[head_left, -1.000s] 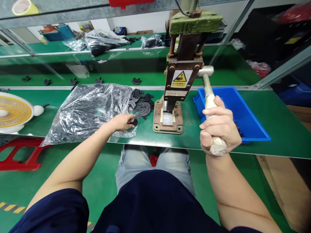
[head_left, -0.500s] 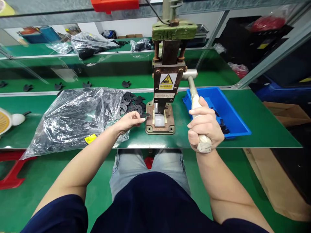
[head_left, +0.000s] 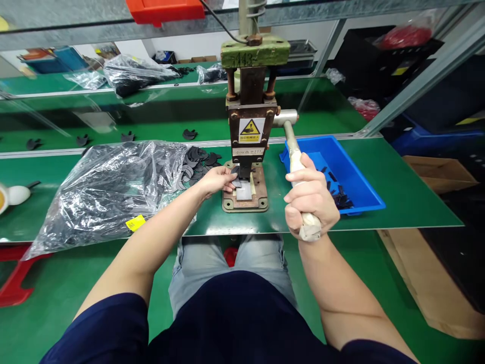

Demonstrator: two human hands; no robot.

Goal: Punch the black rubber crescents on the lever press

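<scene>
Between the thumb and fingers of my left hand [head_left: 217,182] is a flat black curved piece [head_left: 236,178], held at the base of a hand press [head_left: 252,129], just left of the ram. A pale block [head_left: 244,191] sits on the press base under the ram. My right hand [head_left: 312,197] is wrapped around the cloth-covered press lever [head_left: 294,151], right of the press. Several loose black curved pieces [head_left: 193,164] lie in a heap left of the press, beside the mouth of a clear plastic bag [head_left: 109,187] full of dark pieces.
A blue bin [head_left: 364,189] with small black pieces stands right of the press. More curved pieces [head_left: 128,136] lie in a row behind the bag. A small white fan [head_left: 15,196] is at the far left. A cardboard box [head_left: 439,174] is at the right.
My left hand has brought the black curved piece rightward onto the press base, near the ram. My right hand keeps its hold on the lever. The whole view has shifted slightly.
</scene>
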